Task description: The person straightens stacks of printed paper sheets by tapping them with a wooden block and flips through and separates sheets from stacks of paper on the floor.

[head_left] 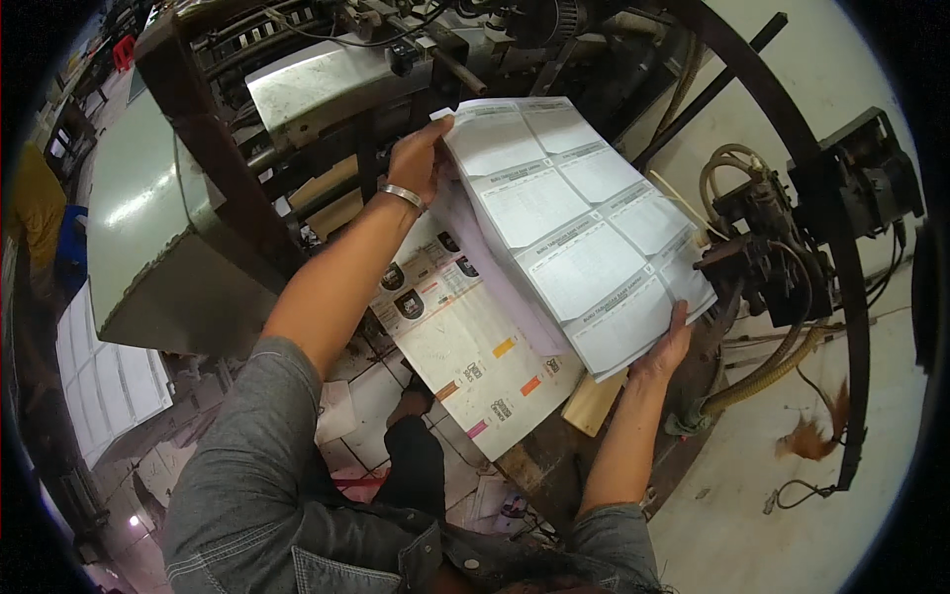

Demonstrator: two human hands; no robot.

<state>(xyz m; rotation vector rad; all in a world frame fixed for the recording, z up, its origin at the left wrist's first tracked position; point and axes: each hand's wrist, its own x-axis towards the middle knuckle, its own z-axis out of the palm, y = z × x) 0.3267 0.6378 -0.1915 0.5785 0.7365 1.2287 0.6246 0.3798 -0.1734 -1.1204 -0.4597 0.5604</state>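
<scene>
A stack of large white printed sheets (594, 228), laid out in a grid of form-like panels, is held between my two hands. My left hand (417, 163), with a metal bracelet at the wrist, grips the stack's far left corner. Its near right corner is in my right hand (665, 351), whose fingers close round the edge. Under the stack's left side shows a pale lilac sheet (495, 272). Beneath that lies a larger cream sheet (445, 371) with coloured patches and dark pictures.
Printing machinery (327, 79) with metal covers spans the far side. A grey-green machine housing (168, 218) stands at left, above more printed sheets (109, 376). At right are a black mechanism with hoses (762, 247) and a pale wall. A wooden block (594, 404) lies near my right hand.
</scene>
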